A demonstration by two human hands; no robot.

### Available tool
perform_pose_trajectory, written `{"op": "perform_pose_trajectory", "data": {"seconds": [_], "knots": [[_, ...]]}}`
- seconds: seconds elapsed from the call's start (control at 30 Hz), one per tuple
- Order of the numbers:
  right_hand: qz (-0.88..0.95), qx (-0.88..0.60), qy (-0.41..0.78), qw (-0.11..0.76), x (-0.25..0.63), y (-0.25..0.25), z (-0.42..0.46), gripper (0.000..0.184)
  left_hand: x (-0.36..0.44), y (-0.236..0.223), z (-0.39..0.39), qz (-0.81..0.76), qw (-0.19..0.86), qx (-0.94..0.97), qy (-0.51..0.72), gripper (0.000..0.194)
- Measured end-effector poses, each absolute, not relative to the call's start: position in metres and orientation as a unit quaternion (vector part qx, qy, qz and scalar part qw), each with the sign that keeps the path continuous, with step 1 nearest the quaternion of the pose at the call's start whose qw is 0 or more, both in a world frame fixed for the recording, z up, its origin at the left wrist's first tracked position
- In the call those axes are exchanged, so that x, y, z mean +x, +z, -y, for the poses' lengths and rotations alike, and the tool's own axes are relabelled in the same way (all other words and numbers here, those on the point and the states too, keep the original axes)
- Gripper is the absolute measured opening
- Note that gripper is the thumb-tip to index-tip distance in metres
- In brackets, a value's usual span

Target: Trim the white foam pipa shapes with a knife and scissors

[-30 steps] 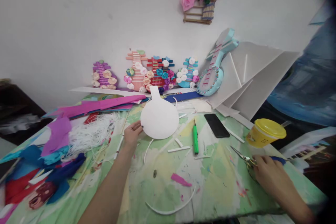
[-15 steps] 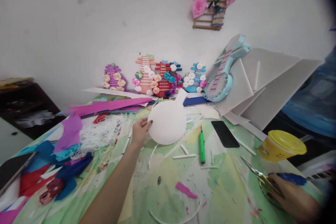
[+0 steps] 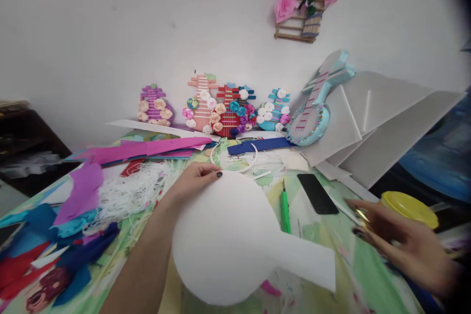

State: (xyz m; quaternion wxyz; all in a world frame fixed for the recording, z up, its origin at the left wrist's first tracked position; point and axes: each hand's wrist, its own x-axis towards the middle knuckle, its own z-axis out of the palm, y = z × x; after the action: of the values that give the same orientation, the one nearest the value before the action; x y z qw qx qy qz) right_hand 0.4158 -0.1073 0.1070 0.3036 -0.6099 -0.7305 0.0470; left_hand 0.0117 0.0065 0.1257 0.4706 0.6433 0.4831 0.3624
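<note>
My left hand is closed on the top edge of a white foam cutout, a round body with a flat neck pointing right. The cutout is lifted close to the camera, over the green painted table. My right hand is raised at the right and blurred by motion. A gold glint of the scissors shows between its fingers. A green craft knife lies on the table between the two hands.
A black phone and a yellow-lidded tub lie at the right. White string and coloured paper scraps cover the left. Small decorated guitars, a light blue guitar and white foam boards line the wall.
My left hand lifted the white cutout off the table and brought it toward me, its neck turned from up to right. My right hand rose from the table edge with the scissors.
</note>
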Motion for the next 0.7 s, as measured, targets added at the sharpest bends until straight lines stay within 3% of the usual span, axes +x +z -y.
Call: {"op": "perform_pose_trajectory", "data": {"seconds": [0.23,0.37,0.7], "knots": [[0.852,-0.489,0.095,0.160,0.317,0.132,0.062,0.038,0.033,0.114,-0.008,-0.385,0.443,0.780,0.218,0.034],[0.863,-0.469,0.114,0.151,0.304,0.123,0.060,0.046,0.032,0.118,-0.005,-0.362,0.436,0.797,0.207,0.034],[0.878,-0.441,0.069,0.173,0.309,0.116,0.067,0.042,0.034,0.128,0.001,-0.354,0.437,0.796,0.223,0.028]]}}
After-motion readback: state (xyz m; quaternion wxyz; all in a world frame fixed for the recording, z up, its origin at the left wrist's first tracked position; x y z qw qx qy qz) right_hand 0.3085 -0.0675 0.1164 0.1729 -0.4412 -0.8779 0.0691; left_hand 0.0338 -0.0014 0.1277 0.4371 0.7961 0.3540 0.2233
